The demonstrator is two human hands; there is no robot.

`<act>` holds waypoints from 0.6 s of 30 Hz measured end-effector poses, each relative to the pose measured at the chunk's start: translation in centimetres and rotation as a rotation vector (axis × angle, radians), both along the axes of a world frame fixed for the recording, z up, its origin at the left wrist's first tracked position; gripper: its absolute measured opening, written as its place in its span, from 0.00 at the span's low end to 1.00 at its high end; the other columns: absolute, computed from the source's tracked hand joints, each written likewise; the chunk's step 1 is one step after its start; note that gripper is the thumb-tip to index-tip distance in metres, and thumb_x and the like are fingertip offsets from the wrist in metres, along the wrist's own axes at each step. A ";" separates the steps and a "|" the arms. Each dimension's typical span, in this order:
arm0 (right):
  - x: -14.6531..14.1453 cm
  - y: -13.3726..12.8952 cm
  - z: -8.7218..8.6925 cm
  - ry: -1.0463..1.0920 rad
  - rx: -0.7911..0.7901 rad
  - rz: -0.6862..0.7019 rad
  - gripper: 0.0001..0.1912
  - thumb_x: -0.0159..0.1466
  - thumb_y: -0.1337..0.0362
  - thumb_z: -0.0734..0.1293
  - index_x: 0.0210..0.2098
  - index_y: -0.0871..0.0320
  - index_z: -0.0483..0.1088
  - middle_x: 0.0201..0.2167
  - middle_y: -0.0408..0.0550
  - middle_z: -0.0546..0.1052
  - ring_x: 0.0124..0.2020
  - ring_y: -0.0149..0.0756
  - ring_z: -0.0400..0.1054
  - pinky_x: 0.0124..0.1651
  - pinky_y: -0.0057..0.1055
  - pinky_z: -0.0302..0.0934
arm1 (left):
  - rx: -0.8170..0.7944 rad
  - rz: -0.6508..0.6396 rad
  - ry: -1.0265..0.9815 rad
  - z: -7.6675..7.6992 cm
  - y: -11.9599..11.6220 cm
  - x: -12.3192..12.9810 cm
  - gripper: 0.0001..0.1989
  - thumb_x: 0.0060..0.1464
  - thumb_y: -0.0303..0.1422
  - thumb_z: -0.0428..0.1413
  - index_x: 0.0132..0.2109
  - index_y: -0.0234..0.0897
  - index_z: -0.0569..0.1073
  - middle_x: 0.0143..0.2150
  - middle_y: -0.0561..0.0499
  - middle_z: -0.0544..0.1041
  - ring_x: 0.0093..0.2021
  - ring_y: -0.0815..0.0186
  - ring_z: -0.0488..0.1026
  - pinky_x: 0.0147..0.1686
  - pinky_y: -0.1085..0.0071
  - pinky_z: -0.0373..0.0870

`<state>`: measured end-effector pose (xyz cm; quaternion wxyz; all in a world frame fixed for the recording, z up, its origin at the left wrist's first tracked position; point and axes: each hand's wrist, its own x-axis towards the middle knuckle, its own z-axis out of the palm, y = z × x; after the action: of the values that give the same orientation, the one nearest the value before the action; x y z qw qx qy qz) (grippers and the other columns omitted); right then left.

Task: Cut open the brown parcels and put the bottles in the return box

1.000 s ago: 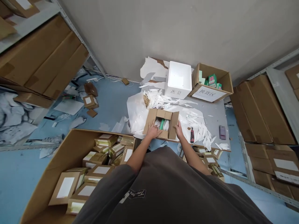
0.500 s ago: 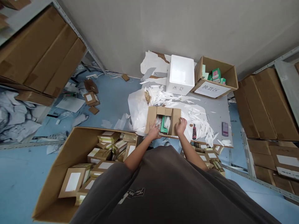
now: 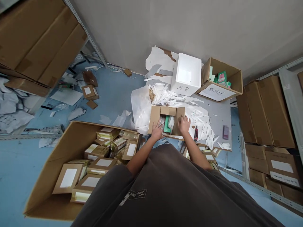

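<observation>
Works at open carton (image 3: 155,116), resting on worktop (image 3: 220,115) with green item (image 3: 167,124) inside. Has left hand (image 3: 156,131) at near left side of carton, fingers loosely spread, closed on nothing visible. Has right hand (image 3: 184,125) over right flap of carton, fingers half curled, blurred; cannot tell any grip on flap. Includes red-and-black tool (image 3: 196,133) right of carton.
</observation>
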<state>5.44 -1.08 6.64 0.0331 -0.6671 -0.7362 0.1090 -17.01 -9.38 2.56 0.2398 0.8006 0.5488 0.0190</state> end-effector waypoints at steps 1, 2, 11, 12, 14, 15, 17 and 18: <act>0.7 0.0 -0.1 -0.031 -0.047 -0.015 0.24 0.71 0.68 0.62 0.65 0.63 0.74 0.70 0.68 0.73 0.77 0.61 0.56 0.78 0.63 0.43 | -0.014 0.004 0.000 0.1 0.1 0.1 0.22 0.55 0.48 0.71 0.52 0.40 0.87 0.77 0.36 0.68 0.85 0.39 0.36 0.78 0.30 0.28; 1.1 -0.1 -0.4 -0.049 -0.112 -0.021 0.26 0.71 0.68 0.62 0.67 0.65 0.71 0.68 0.70 0.75 0.76 0.61 0.59 0.77 0.62 0.45 | -0.034 0.011 0.005 0.4 0.2 0.2 0.24 0.54 0.47 0.73 0.53 0.40 0.86 0.78 0.36 0.65 0.85 0.39 0.36 0.78 0.31 0.28; 0.6 -0.7 -3.0 0.053 -0.160 -0.109 0.21 0.73 0.67 0.58 0.58 0.62 0.77 0.53 0.62 0.81 0.57 0.52 0.71 0.59 0.41 0.65 | -0.289 0.176 0.015 2.9 1.6 3.8 0.47 0.52 0.68 0.64 0.67 0.41 0.79 0.86 0.38 0.45 0.82 0.26 0.21 0.71 0.17 0.23; 0.4 -0.8 -3.0 0.032 -0.092 -0.100 0.18 0.72 0.68 0.59 0.54 0.62 0.78 0.53 0.64 0.80 0.57 0.53 0.69 0.59 0.42 0.64 | -0.283 0.205 0.018 3.0 1.6 4.4 0.46 0.55 0.69 0.60 0.66 0.41 0.80 0.85 0.38 0.46 0.82 0.27 0.20 0.71 0.18 0.22; 0.1 -0.8 -3.0 -0.001 -0.014 -0.073 0.15 0.71 0.71 0.60 0.48 0.62 0.79 0.51 0.65 0.78 0.55 0.54 0.67 0.58 0.43 0.64 | -0.272 0.278 0.036 3.1 1.8 5.5 0.44 0.59 0.69 0.55 0.65 0.40 0.81 0.85 0.39 0.48 0.82 0.29 0.20 0.72 0.20 0.22; 0.0 -0.6 -2.9 -0.008 -0.015 -0.056 0.15 0.71 0.73 0.60 0.47 0.61 0.78 0.51 0.63 0.78 0.54 0.52 0.67 0.56 0.41 0.64 | -0.272 0.314 0.047 3.1 1.9 6.0 0.44 0.60 0.69 0.54 0.66 0.41 0.81 0.85 0.40 0.49 0.82 0.28 0.19 0.73 0.21 0.22; -0.1 0.1 -2.4 -0.013 -0.087 -0.021 0.15 0.70 0.75 0.60 0.47 0.59 0.77 0.50 0.59 0.78 0.50 0.48 0.69 0.51 0.36 0.64 | -0.284 0.360 0.061 3.0 2.1 6.9 0.45 0.59 0.69 0.54 0.67 0.41 0.80 0.85 0.41 0.48 0.82 0.27 0.18 0.72 0.20 0.22; 0.1 0.6 -2.1 -0.016 -0.143 -0.006 0.15 0.69 0.76 0.61 0.47 0.59 0.77 0.49 0.57 0.78 0.49 0.45 0.70 0.49 0.34 0.63 | -0.291 0.370 0.064 2.9 2.2 7.2 0.46 0.58 0.70 0.54 0.68 0.41 0.80 0.85 0.41 0.48 0.81 0.27 0.17 0.72 0.20 0.22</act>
<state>5.49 -0.49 4.53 -0.0201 -0.6707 -0.7248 0.1559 -9.82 -7.14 5.48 0.3275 0.6435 0.6906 -0.0423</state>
